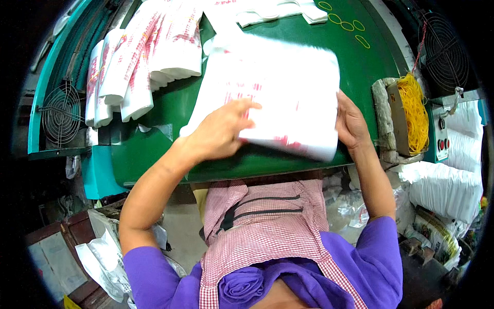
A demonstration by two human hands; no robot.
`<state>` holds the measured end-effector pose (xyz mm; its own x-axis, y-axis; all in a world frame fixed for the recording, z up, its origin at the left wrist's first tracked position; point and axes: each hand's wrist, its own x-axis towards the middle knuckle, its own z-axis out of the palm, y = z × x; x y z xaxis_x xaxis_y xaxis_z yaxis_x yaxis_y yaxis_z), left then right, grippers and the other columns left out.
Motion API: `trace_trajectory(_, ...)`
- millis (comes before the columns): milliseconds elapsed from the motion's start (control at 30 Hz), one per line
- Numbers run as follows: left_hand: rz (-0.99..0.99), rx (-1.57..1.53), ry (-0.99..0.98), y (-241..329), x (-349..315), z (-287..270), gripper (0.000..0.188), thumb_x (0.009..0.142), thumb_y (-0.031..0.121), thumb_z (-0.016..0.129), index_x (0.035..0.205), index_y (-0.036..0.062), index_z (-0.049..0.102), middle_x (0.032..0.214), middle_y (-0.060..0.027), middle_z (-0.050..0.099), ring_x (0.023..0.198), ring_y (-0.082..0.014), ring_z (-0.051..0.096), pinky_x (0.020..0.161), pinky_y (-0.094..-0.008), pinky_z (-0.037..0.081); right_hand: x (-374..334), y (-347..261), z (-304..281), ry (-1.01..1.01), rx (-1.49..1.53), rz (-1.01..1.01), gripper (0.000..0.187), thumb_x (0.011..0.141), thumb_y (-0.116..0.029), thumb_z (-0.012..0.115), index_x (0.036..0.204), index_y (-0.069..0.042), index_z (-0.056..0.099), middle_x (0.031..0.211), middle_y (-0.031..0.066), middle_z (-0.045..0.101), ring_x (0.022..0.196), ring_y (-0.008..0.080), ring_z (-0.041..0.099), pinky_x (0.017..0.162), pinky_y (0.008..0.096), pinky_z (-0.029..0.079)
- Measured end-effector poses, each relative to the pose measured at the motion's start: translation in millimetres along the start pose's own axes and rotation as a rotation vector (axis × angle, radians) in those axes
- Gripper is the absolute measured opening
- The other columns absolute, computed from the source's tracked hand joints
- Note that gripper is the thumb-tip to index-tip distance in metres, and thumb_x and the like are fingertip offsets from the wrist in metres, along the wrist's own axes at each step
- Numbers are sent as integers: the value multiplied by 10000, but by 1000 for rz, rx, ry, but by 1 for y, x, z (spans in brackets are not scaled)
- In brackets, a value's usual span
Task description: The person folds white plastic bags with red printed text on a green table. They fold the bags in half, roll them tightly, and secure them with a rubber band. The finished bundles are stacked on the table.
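A stack of white plastic bags [288, 77] with red print is between my hands over the green worktop [355, 72]. It looks tilted, and its edges are slightly blurred. My left hand [221, 126] grips the near left part, with curled fingers lying across the printed face. At the right edge, my right hand [351, 121] holds the stack; its fingertips are partly hidden behind the bags. Several folded or rolled bundles of similar printed bags [175, 54] lie at the far left. More white bags [283, 11] lie at the far edge.
Several loose yellow rubber bands [347, 26] lie far right. A box of yellow rubber bands [414, 116] stands at the right edge, beside a control box [441, 136] with buttons. Wire-guarded fans flank the worktop: a left fan [60, 113] and a right fan [445, 51]. White bag piles [445, 190] sit lower right.
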<state>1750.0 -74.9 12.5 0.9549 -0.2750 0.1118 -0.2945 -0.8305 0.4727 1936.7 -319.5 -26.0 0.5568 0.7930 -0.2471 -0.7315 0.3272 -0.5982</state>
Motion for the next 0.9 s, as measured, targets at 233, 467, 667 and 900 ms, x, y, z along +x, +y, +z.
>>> trace_trajectory(233, -318, -88, -400, -7, -12, -25, 335, 717, 221, 724, 1031, 110, 686, 1369, -145, 479, 1222, -361, 464, 932, -480, 403, -33, 13, -2, -627, -1535, -386, 592, 783, 76, 524, 1334, -142, 527, 1444, 102, 433, 1355, 289, 375, 1133, 404, 263)
trace_trajectory(467, 48, 420, -168, 40, 32, -59, 332, 605, 105, 732, 922, 113, 635, 1120, -71, 601, 1096, -294, 558, 827, -399, 489, -6, -21, -3, -924, -2032, -463, 487, 831, -48, 571, 1295, -193, 543, 1451, 72, 423, 1377, 273, 339, 1133, 458, 257)
trace_trajectory(667, -57, 66, -333, -4, 35, -21, 281, 680, 104, 652, 944, 7, 656, 1135, -169, 621, 997, -371, 597, 869, -409, 485, -31, -28, 11, -643, -1833, -148, 520, 831, -71, 574, 1344, -99, 491, 1434, 109, 442, 1379, 325, 324, 1127, 464, 239)
trace_trajectory(900, -122, 6, -387, 49, 12, -21, 385, 710, 127, 618, 1081, 21, 625, 958, -190, 631, 851, -393, 622, 775, -442, 508, -64, 4, 62, -625, -2214, -456, 598, 773, -389, 715, 1177, 22, 555, 1234, 230, 552, 1169, 361, 524, 983, 407, 416)
